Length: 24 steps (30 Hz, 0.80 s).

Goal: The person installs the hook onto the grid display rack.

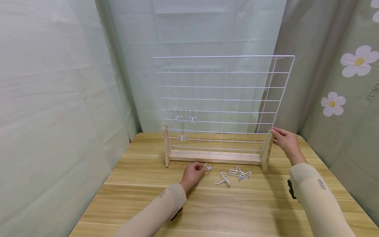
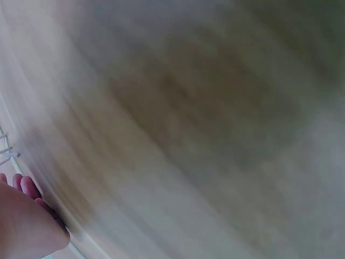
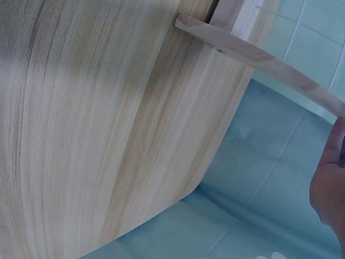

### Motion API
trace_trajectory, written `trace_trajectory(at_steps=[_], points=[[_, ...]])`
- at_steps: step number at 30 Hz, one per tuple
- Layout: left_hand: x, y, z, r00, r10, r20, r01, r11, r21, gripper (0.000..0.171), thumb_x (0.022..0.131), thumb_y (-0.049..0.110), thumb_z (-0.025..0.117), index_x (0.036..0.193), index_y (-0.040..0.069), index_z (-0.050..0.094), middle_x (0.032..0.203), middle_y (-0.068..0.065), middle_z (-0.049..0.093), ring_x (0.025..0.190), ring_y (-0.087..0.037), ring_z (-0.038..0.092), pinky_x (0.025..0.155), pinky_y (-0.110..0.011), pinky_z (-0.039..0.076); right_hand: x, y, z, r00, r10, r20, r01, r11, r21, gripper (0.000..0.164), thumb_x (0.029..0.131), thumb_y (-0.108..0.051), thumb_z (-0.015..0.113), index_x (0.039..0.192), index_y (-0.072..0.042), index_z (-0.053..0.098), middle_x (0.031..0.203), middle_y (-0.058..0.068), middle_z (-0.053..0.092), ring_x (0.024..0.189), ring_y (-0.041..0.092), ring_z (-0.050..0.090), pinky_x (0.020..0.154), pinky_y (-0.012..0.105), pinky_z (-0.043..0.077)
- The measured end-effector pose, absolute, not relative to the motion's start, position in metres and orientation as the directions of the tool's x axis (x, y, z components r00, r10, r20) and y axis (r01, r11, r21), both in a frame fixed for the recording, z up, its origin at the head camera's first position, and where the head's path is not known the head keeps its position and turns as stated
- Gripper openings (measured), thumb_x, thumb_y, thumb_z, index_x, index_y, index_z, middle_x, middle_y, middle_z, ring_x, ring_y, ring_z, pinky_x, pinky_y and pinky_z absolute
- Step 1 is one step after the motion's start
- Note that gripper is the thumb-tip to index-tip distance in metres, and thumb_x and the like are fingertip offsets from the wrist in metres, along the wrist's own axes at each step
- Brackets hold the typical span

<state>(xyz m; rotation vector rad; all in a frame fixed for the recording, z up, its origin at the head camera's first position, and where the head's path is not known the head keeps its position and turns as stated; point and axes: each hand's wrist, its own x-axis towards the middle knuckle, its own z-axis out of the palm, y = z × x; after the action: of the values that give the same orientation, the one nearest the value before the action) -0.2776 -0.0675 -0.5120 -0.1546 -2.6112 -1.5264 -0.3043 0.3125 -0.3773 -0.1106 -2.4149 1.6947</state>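
Observation:
A white wire grid rack [image 1: 225, 99] stands upright in a wooden base [image 1: 216, 157]. Its right wooden upright [image 1: 267, 151] is gripped near the top by my right hand [image 1: 285, 141]; the right wrist view shows that upright [image 3: 259, 59] and part of the hand [image 3: 330, 175]. Down in front of the base, my left hand [image 1: 192, 174] pinches a small white wire hook [image 1: 208, 167] at its fingertips, close to the table. At the left wrist view's edge are curled fingers [image 2: 28, 186] and white wire ends [image 2: 7, 153]; the thumb's contact is hidden there.
Several more white hooks, one nearer [image 1: 224, 179] and some tangled together [image 1: 240, 173], lie on the wood-grain table [image 1: 142, 197] right of the left hand. Three hooks hang on the grid's lower left, one of them low [image 1: 182, 137]. Pale curtains [image 1: 74, 98] enclose the table.

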Motion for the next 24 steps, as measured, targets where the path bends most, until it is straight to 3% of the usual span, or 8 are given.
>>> trace_trajectory(at_steps=[11,24], points=[[-0.2746,-0.0642,-0.5104,-0.990,-0.003,0.138,0.121,0.464,0.877,0.012,0.085,0.014,0.078,0.089,0.004,0.073,0.080,0.000,0.063,0.076,-0.013,0.053,0.070,-0.031,0.045,-0.3030,0.3109,-0.3763,-0.980,0.173,0.095,-0.030,0.342,-0.939,0.059,0.104,-0.040,0.046,0.146,0.001,0.045,0.145,0.025,0.046,0.130,0.037,0.047,0.090,0.027,0.050],[-0.2718,-0.0579,-0.5179,-0.986,-0.065,0.156,0.100,0.522,0.847,0.009,0.083,0.021,0.080,0.087,0.014,0.076,0.080,0.005,0.063,0.075,-0.012,0.054,0.071,-0.033,0.045,-0.3020,0.3104,-0.3751,-0.981,0.168,0.098,-0.035,0.340,-0.940,0.060,0.103,-0.041,0.047,0.146,0.001,0.044,0.146,0.025,0.045,0.130,0.037,0.047,0.088,0.025,0.051]])
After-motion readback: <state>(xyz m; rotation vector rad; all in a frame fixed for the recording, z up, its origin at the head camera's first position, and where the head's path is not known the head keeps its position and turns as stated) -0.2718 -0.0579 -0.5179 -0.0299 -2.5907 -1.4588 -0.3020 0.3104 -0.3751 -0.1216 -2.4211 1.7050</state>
